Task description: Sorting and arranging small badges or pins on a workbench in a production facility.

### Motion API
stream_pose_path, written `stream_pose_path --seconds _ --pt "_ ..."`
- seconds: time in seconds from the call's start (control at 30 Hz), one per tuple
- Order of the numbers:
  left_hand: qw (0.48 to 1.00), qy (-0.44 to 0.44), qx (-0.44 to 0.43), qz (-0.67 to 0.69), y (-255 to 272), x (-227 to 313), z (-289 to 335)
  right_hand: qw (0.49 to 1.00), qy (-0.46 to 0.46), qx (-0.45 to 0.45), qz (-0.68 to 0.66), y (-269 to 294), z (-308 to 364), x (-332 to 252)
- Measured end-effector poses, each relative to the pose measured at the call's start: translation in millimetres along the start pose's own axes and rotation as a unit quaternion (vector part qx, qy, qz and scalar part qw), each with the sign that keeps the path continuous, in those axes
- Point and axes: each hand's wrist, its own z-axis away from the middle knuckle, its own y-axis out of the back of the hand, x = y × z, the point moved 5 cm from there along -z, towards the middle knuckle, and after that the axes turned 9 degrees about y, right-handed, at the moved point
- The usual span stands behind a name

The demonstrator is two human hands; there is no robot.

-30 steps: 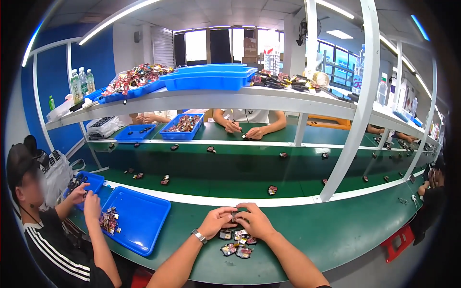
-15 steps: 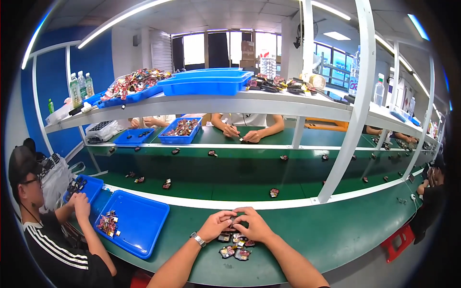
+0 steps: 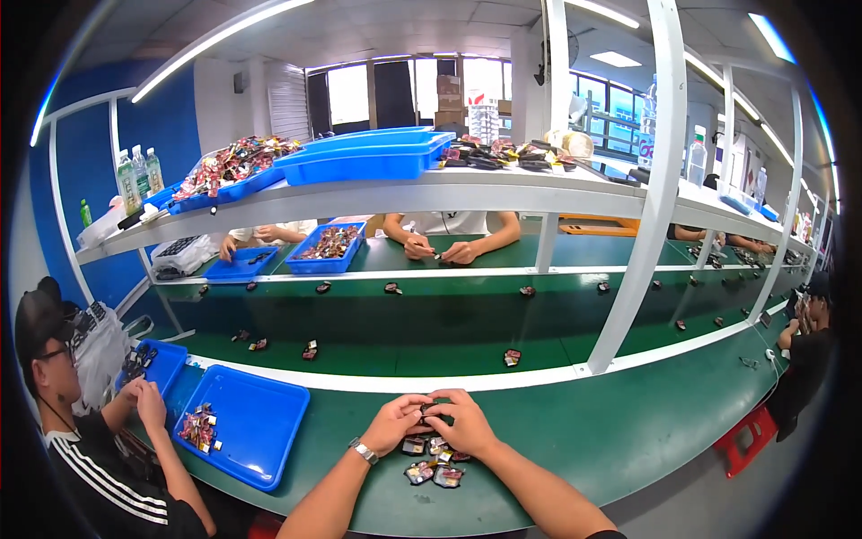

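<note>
My left hand (image 3: 395, 424), a metal watch at its wrist, and my right hand (image 3: 464, 424) meet over the near edge of the green bench (image 3: 557, 440). Their fingers are closed around a small dark part (image 3: 426, 411), mostly covered by the fingertips. Just below my hands lies a loose cluster of small black parts with reddish and pale labels (image 3: 447, 475). To the left rests a blue tray (image 3: 260, 418), with a heap of small reddish pieces (image 3: 199, 428) toward its left side.
A co-worker (image 3: 90, 449) sits at the left, hands at a smaller blue tray (image 3: 171, 364). Beyond a white rail, a green belt (image 3: 431, 346) carries spaced-out small parts. A white post (image 3: 633, 207) and a shelf (image 3: 395, 190) with blue trays stand ahead.
The whole view has shifted slightly, so the scene sits a little further left. My fingers have moved slightly around the small part. Across the bench, a person's hands have shifted.
</note>
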Motion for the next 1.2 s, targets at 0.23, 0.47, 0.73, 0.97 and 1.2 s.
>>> stream_pose_path --seconds 0.23,0.47,0.73,0.97,1.2 --pt "1.0 0.003 -0.01 0.006 1 -2 -1 1.0 0.004 0.005 -0.011 0 0 0" --pt "1.0 -0.001 -0.002 0.015 0 -1 0 0.999 -0.012 0.036 0.007 -4 2 -1" --pt "0.999 -0.003 0.002 0.045 2 -3 -2 0.999 -0.007 0.048 0.018 -2 0 -6" --pt "0.999 -0.008 -0.005 0.045 3 -3 -2 0.999 -0.027 0.037 -0.023 -3 2 1" --pt "0.999 -0.013 0.025 0.037 1 -8 -3 0.997 -0.035 0.03 -0.056 -3 2 5"
